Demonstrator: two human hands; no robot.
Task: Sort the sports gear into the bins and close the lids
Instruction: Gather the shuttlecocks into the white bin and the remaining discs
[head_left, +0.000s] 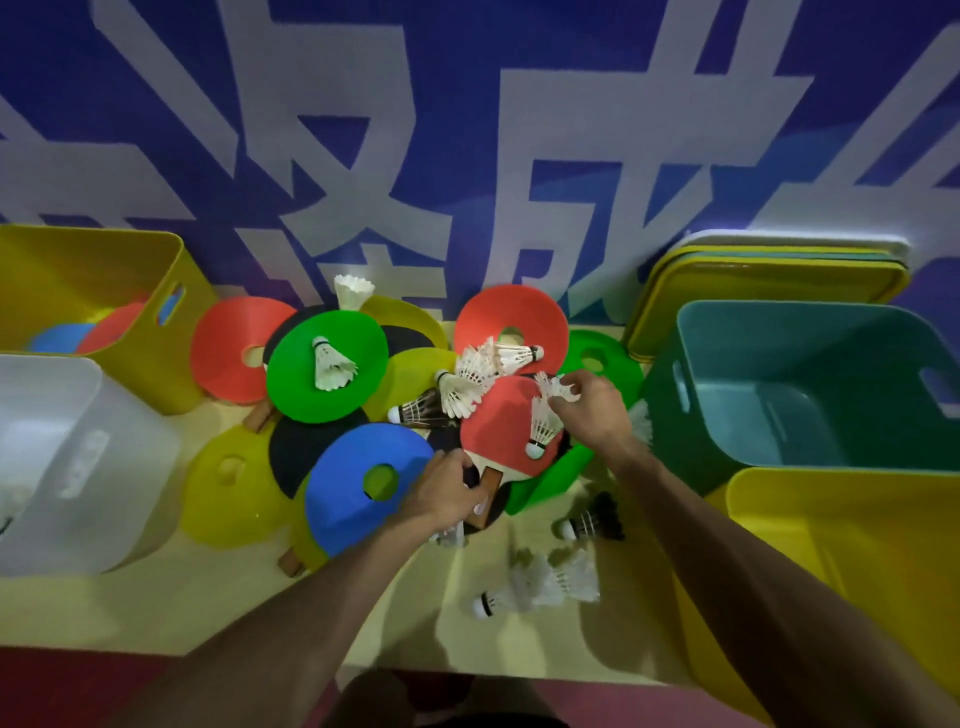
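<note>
This looks like a sports hall's equipment corner. A blue wall (467, 78) with huge white characters fills twelve o'clock. Below it, a pale yellow table (156, 597) holds disc cones (228, 358), shuttlecocks (332, 366) and a table-tennis paddle (498, 426). Plastic bins (670, 431) stand at nine and three o'clock, stacked lids (769, 275) at two, and dark red floor (78, 691) at six.

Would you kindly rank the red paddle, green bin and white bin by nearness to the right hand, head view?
1. red paddle, just left of the right hand.
2. green bin, to its right.
3. white bin, far left.
</note>
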